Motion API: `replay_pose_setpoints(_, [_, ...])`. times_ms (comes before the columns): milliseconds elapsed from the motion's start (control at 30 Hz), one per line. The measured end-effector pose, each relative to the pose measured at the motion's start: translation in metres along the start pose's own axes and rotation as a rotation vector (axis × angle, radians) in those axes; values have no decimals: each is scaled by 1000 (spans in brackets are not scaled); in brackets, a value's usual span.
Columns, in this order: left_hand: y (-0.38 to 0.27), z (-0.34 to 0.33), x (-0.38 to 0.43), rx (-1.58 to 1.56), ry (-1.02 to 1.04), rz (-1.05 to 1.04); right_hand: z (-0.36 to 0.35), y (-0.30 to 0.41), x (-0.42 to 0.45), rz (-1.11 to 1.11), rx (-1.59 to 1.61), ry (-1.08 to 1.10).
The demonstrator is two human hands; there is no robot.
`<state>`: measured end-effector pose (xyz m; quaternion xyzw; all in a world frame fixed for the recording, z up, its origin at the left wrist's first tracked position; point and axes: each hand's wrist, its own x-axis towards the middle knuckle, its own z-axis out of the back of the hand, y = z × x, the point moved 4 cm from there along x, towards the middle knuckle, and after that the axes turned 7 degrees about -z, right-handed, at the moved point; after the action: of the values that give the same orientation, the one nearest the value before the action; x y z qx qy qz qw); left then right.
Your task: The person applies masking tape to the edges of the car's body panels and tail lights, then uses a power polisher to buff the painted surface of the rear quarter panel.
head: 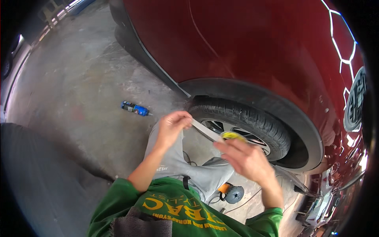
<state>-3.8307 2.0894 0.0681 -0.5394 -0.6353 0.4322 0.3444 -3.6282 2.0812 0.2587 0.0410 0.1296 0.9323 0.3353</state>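
A strip of pale tape (pixel 206 129) is stretched between my two hands, in front of the wheel of a red car (pixel 237 41). The fingertips of my left hand (pixel 175 124) pinch its far end. My right hand (pixel 247 158), slightly blurred, is at the other end with a yellow tape roll (pixel 234 136), partly hidden behind the fingers. Beyond the hands is the black tyre (pixel 242 114), under the dark plastic wheel-arch trim (pixel 266 97).
A blue and black bottle (pixel 135 108) lies on the concrete floor (pixel 83 89) at left. A round grey and orange object (pixel 234 194) with a cord sits beside my right leg. A dark cloth (pixel 142 225) hangs against my green shirt. Dark fabric fills the lower left.
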Motion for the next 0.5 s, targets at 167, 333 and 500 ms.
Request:
replay_pose_setpoints(167, [3, 16, 15, 62, -27, -281, 2, 26, 6, -81, -299, 5])
replay_pose_setpoints(333, [-28, 2, 14, -211, -70, -365, 52, 83, 11, 315, -29, -45])
replay_pose_setpoints(500, [-10, 1, 26, -198, -41, -252, 39, 94, 10, 337, 14, 145])
